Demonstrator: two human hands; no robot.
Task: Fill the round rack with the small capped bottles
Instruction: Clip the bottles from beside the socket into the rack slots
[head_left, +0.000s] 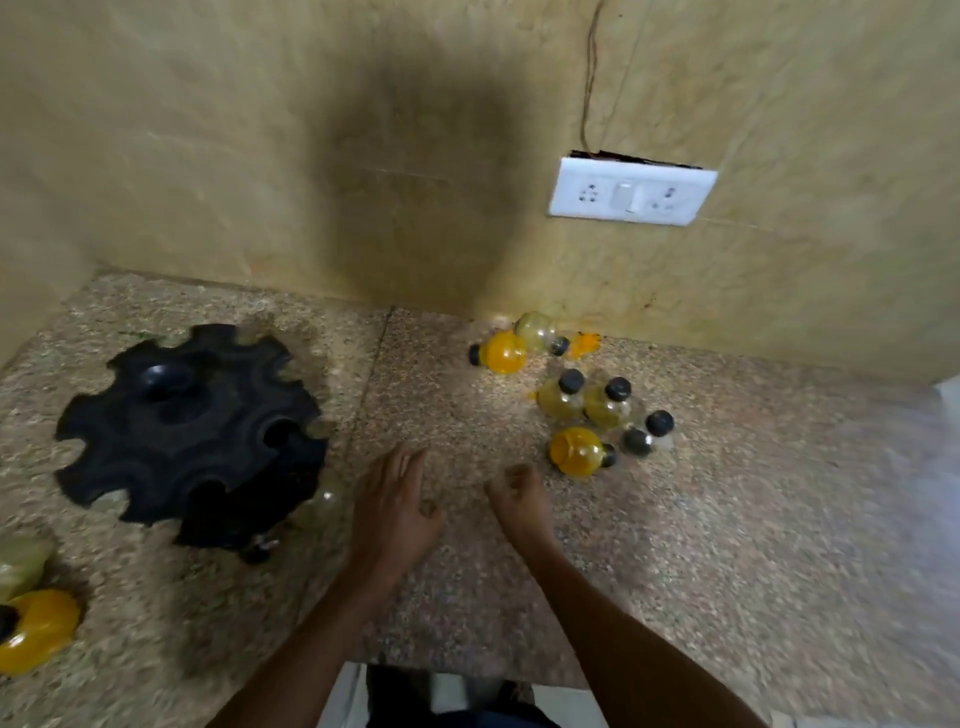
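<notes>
The black round rack (192, 423) with notched slots stands on the left of the granite counter. A pale bottle (322, 506) sits against its right lower edge. Small round bottles with black caps cluster at the right: an orange one (576, 451) lying down, two pale yellow ones (560, 397) (607, 404) upright, clear ones (652, 431), and further back an orange one (503, 352) and a pale one (537, 330). My left hand (392, 506) hovers open, empty, between rack and bottles. My right hand (519, 499) has its fingers loosely curled, empty, just left of the near orange bottle.
An orange bottle (36, 629) and a pale one (21, 561) lie at the far left edge. The yellow wall carries a white socket plate (631, 191) behind the counter. The counter's front edge (467, 673) runs just below my forearms.
</notes>
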